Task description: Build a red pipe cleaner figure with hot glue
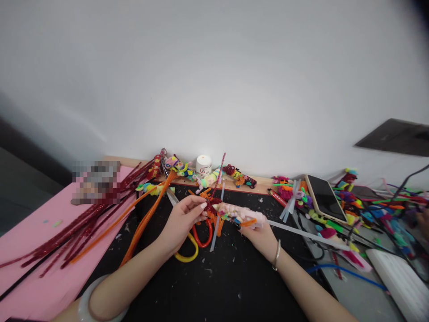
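My left hand (186,219) pinches a dark red tinsel pipe-cleaner piece (212,205) between thumb and fingers. One sparkly strand stands up from it. In my right hand (259,235) is a pale pink glue gun (251,218), its nozzle at the red piece; whether they touch I cannot tell. A long translucent glue stick (301,231) runs out of its back end. Below the red piece lie scissors (190,257) with a yellow and a red handle loop, partly hidden by my left hand. Another clear glue stick (214,237) and orange pipe-cleaner bits (220,228) lie close by.
Red tinsel stems (90,219) and orange stems (144,221) spread over the pink sheet (27,264) at left. Pipe-cleaner figures and a white cup (203,165) line the wall. At right are a phone (325,197), a white power strip (398,286), cables and another person's hand (422,221).
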Tool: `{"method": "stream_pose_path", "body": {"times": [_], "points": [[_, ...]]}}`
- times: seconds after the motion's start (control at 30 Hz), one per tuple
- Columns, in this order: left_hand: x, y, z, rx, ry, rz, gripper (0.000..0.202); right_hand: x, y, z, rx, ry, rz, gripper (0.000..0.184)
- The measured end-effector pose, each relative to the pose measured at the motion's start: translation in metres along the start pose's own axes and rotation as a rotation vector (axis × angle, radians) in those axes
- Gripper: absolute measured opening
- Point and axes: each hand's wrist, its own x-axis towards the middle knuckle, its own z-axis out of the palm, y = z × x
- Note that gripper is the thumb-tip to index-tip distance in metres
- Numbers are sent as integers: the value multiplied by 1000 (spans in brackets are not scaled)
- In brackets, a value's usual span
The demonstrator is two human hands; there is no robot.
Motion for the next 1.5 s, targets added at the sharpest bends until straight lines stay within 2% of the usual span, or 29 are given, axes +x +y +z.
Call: {"method": "stream_pose_path", "body": {"times": [0.7,1.13,1.5], "points": [[1,-4,-1,67,-28,4,11,0,5,2,-7,51,-5,8],[1,-2,1,15,10,20,12,-1,7,1,-36,31,-5,11],[1,-1,2,-18,28,33,13,1,1,0,-53,-95,-34,23]]}}
